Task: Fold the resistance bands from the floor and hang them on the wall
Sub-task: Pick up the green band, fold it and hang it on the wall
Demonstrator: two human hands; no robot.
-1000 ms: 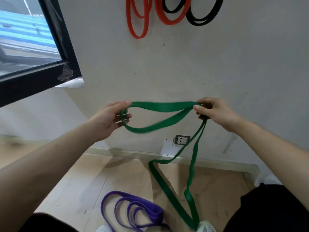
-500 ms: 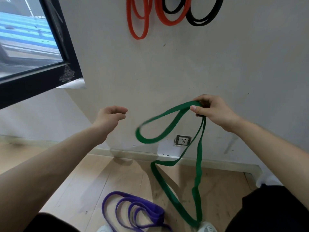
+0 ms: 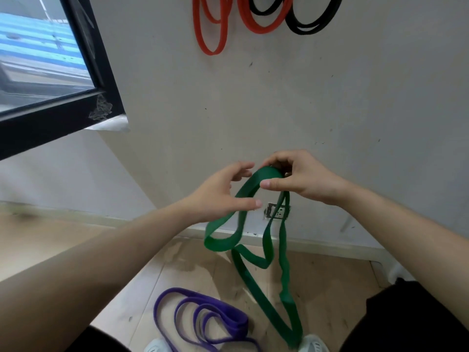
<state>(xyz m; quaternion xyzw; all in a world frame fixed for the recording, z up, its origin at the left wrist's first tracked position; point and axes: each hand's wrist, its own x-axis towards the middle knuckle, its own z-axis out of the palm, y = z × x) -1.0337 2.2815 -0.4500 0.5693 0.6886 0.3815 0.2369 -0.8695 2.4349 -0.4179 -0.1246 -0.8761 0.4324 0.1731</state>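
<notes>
Left hand (image 3: 223,191) now beside green band (image 3: 253,265)

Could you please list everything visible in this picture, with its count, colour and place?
green band: one, green, held up before the wall, loops hanging to the floor
purple band: one, purple, coiled on the floor
hung bands: orange and black, on the wall at top; exact count unclear
window: one, black frame, upper left
wall socket: one, grey, low on the wall
shoes: two, white, bottom edge
floor: wooden, light brown
left hand: open, beside the band
right hand: fingers pinching the band's top
</notes>
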